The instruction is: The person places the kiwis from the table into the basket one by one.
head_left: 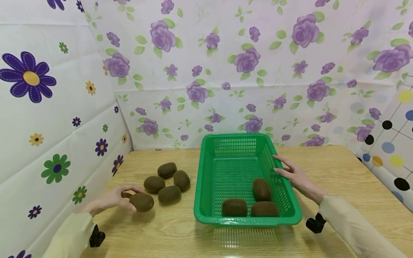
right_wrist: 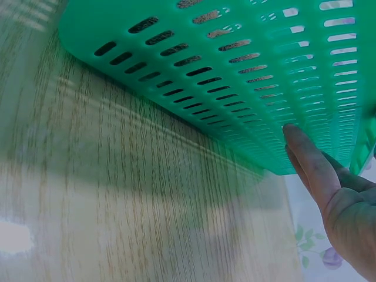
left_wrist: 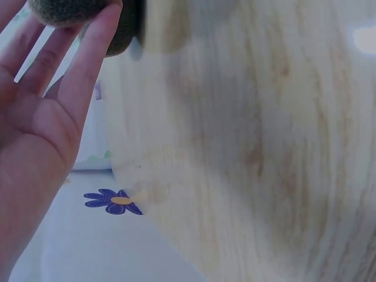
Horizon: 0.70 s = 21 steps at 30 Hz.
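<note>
On the left, my left hand [head_left: 113,197] pinches a brown fuzzy kiwi [head_left: 143,202] between thumb and fingertips, its shadow falling on the table just below. In the left wrist view the same kiwi [left_wrist: 66,10] sits at the fingertips, cut off by the top edge. Several kiwis [head_left: 170,195] lie grouped just beyond it. A green perforated plastic basket [head_left: 248,220] holds three kiwis [head_left: 234,207] toward its near right side. With extended fingers, my right hand [head_left: 297,175] touches the basket's right rim; the right wrist view shows a fingertip [right_wrist: 292,130] at the slotted outer wall.
The wood-grain table [head_left: 174,233] carries everything. A floral cloth [head_left: 226,71] rises behind it, with a flower-patterned cloth [head_left: 74,143] along the left and a dotted one [head_left: 387,147] at the right. Black wrist devices [head_left: 315,223] sit at both sleeves.
</note>
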Motion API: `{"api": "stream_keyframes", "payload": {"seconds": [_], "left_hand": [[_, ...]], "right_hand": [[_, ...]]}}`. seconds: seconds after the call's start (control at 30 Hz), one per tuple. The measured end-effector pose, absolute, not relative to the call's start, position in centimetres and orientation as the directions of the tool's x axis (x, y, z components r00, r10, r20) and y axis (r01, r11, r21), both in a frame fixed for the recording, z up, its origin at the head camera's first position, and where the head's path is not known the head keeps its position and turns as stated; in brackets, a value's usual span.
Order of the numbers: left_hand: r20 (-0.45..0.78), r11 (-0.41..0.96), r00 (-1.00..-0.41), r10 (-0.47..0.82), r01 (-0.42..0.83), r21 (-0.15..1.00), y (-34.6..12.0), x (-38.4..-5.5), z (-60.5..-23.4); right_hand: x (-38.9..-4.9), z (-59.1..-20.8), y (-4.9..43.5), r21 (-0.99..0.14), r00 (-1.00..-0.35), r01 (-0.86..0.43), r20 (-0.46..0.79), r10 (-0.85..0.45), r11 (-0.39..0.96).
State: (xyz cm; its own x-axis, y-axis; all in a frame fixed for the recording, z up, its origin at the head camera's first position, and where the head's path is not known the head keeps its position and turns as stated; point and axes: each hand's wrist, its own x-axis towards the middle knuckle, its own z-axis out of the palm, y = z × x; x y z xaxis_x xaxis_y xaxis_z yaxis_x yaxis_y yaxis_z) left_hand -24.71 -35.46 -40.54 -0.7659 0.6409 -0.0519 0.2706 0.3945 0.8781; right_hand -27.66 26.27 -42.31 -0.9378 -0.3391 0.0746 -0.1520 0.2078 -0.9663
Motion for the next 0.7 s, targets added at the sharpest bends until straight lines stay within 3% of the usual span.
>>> {"api": "stream_keyframes", "payload": {"seconds": [0.2,0.7], "left_hand": [[-0.096,0.456,-0.834,0.544,0.198,0.867,-35.0,-24.7,-39.1],[0.016,0.544,-0.935,0.356,0.221,0.81,-32.4,-26.5,-36.1]], "right_hand": [[-27.6,-42.4,26.3,-0.972,-0.933,-0.144,0.072,-0.352,0.183],[-27.6,-42.3,26.3,-0.971,-0.93,-0.147,0.071,-0.362,0.189]]}}
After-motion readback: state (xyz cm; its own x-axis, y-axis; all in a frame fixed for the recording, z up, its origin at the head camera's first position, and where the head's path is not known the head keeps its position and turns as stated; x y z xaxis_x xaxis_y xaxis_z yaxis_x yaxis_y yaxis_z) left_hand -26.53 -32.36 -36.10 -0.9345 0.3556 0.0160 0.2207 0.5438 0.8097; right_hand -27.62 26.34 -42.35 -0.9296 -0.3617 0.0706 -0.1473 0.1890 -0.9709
